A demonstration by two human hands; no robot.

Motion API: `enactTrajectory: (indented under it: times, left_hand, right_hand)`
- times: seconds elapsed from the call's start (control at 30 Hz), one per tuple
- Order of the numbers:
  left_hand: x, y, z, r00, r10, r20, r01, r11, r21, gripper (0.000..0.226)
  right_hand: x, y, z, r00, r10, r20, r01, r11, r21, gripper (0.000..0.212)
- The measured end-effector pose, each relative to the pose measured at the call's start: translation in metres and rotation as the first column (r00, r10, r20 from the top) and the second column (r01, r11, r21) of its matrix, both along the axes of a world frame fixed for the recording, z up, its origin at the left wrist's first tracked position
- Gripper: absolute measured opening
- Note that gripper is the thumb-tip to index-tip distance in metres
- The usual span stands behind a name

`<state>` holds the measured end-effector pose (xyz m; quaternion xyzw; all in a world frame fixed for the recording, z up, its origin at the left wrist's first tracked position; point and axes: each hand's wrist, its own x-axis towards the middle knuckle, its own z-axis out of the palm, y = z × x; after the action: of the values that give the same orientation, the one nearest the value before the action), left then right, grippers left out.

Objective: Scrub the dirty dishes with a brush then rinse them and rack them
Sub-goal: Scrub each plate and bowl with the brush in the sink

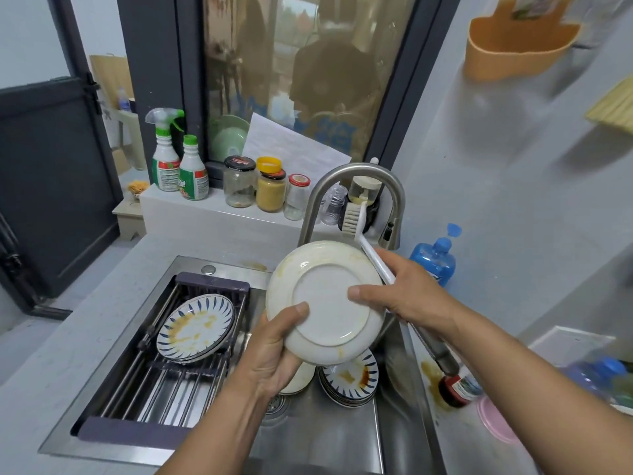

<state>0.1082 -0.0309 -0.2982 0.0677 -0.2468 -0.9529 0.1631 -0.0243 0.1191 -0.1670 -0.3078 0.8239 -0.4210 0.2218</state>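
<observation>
Over the sink (219,440) — left hand (274,354) grips a white plate (325,303) by its rim; right hand (404,296) steadies it, clutching a brush (356,219)

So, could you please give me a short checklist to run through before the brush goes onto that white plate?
1. White plate held firmly: ok, left hand grips its lower edge and the right thumb steadies it.
2. Brush in hand: ok, right hand holds its handle, bristles above the rim.
3. Plate over the sink: ok.
4. Dirt located: ok, yellow smears along the rim; the front face cannot be seen.
5. Water running from the faucet: cannot tell.
6. Rack free: not ok, a dirty patterned plate lies on it.
</observation>
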Motion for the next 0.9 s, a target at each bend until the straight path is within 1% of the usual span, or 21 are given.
enactTrajectory:
  times: [0.03, 0.07, 0.13, 0.17, 0.2, 0.23, 0.27, 0.3, 0.33, 0.4, 0.47, 0.5, 0.57, 0.63, 0.67, 0.7, 0.73, 0.8, 0.87, 0.9]
  left_hand:
    - [0.001, -0.001, 0.001, 1.000, -0.011, -0.004, 0.010, 0.999, -0.030, 0.072]
    - [0.002, -0.005, 0.001, 1.000, -0.002, 0.016, 0.003, 0.995, -0.100, 0.072]
    - [0.007, -0.018, 0.006, 0.995, 0.026, 0.092, 0.001, 0.959, -0.284, 0.074]
    - [0.009, -0.024, 0.011, 0.990, 0.019, 0.138, 0.033, 0.929, -0.368, 0.073]
    - [0.010, -0.030, 0.015, 0.984, 0.006, 0.179, 0.079, 0.882, -0.464, 0.071]
    - [0.010, -0.032, 0.021, 0.975, -0.007, 0.224, 0.136, 0.813, -0.567, 0.066]
    - [0.008, -0.032, 0.024, 0.963, -0.007, 0.269, 0.191, 0.724, -0.663, 0.062]
    - [0.006, -0.030, 0.026, 0.951, 0.009, 0.308, 0.228, 0.652, -0.723, 0.057]
    - [0.004, -0.028, 0.025, 0.943, 0.032, 0.330, 0.242, 0.614, -0.751, 0.053]
    - [0.001, -0.022, 0.020, 0.929, 0.110, 0.354, 0.211, 0.628, -0.749, 0.052]
    - [0.000, -0.021, 0.012, 0.903, 0.192, 0.383, 0.158, 0.682, -0.714, 0.055]
    - [0.001, -0.022, 0.007, 0.891, 0.229, 0.392, 0.124, 0.707, -0.696, 0.056]
    - [0.002, -0.025, 0.003, 0.868, 0.271, 0.415, 0.095, 0.731, -0.676, 0.058]
    - [-0.001, -0.024, 0.002, 0.865, 0.293, 0.408, 0.080, 0.722, -0.687, 0.056]
    - [-0.002, -0.022, 0.003, 0.869, 0.295, 0.398, 0.074, 0.717, -0.693, 0.052]
    - [-0.003, -0.020, 0.004, 0.874, 0.298, 0.384, 0.065, 0.712, -0.699, 0.049]
    - [-0.003, -0.019, 0.006, 0.878, 0.299, 0.373, 0.059, 0.707, -0.705, 0.048]
    - [0.001, -0.016, 0.013, 0.883, 0.305, 0.357, 0.031, 0.720, -0.694, 0.049]
    - [0.003, -0.019, 0.012, 0.888, 0.317, 0.332, -0.010, 0.737, -0.676, 0.052]
    - [0.002, -0.020, 0.011, 0.888, 0.329, 0.322, -0.033, 0.743, -0.668, 0.053]
  right_hand:
    - [-0.002, -0.002, 0.001, 1.000, 0.011, -0.002, -0.011, 1.000, 0.001, 0.072]
    - [-0.003, -0.002, 0.003, 0.999, 0.035, -0.011, -0.034, 0.999, 0.016, 0.074]
    - [-0.006, 0.000, 0.008, 0.993, 0.113, -0.019, -0.112, 0.992, 0.054, 0.073]
    - [-0.007, 0.001, 0.011, 0.987, 0.160, -0.023, -0.158, 0.984, 0.081, 0.071]
    - [-0.007, -0.001, 0.014, 0.976, 0.214, -0.036, -0.208, 0.970, 0.127, 0.067]
    - [-0.005, -0.004, 0.016, 0.963, 0.260, -0.066, -0.243, 0.950, 0.195, 0.064]
    - [-0.003, -0.008, 0.019, 0.948, 0.299, -0.111, -0.261, 0.927, 0.269, 0.063]
    - [-0.001, -0.014, 0.020, 0.927, 0.336, -0.163, -0.271, 0.905, 0.328, 0.064]
    - [0.000, -0.018, 0.020, 0.908, 0.357, -0.219, -0.263, 0.892, 0.367, 0.067]
    - [0.002, -0.023, 0.023, 0.853, 0.375, -0.362, -0.225, 0.892, 0.393, 0.069]
    - [0.003, -0.020, 0.034, 0.740, 0.423, -0.523, -0.186, 0.876, 0.445, 0.053]
    - [0.006, -0.018, 0.041, 0.686, 0.461, -0.564, -0.175, 0.856, 0.486, 0.045]
    - [0.016, -0.014, 0.050, 0.581, 0.566, -0.585, -0.143, 0.778, 0.611, 0.043]
    - [0.032, -0.015, 0.048, 0.490, 0.670, -0.558, -0.095, 0.677, 0.730, 0.042]
    - [0.035, -0.016, 0.044, 0.465, 0.688, -0.558, -0.086, 0.662, 0.744, 0.042]
    - [0.036, -0.017, 0.041, 0.463, 0.677, -0.572, -0.083, 0.676, 0.732, 0.041]
    - [0.031, -0.017, 0.042, 0.484, 0.648, -0.588, -0.067, 0.698, 0.713, 0.040]
    - [0.012, -0.014, 0.045, 0.577, 0.561, -0.594, -0.027, 0.739, 0.673, 0.038]
    - [-0.009, -0.008, 0.048, 0.692, 0.468, -0.549, 0.005, 0.757, 0.653, 0.035]
    - [-0.018, -0.004, 0.048, 0.735, 0.425, -0.529, 0.019, 0.766, 0.643, 0.035]
